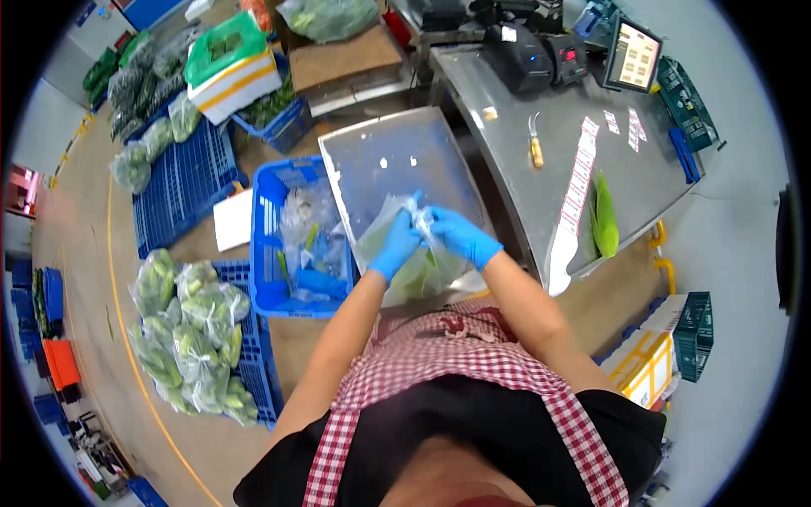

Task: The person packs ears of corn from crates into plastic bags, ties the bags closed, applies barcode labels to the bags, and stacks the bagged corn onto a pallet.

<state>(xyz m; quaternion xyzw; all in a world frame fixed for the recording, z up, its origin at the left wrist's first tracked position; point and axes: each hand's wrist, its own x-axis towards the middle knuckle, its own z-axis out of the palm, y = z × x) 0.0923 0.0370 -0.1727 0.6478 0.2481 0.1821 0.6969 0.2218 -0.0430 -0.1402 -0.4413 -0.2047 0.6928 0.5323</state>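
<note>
My left hand, in a blue glove, is closed on the gathered neck of a clear plastic bag. Against the same neck, my right hand, also gloved in blue, pinches the twisted plastic. Something pale green shows through the bag, which hangs at the near edge of a metal-topped surface. Just left of my hands stands a blue crate with crumpled plastic and green scraps inside.
The steel table at right holds a hooked knife, a label strip, a green leafy piece, a printer and a screen. Bagged vegetables lie on blue pallets at left.
</note>
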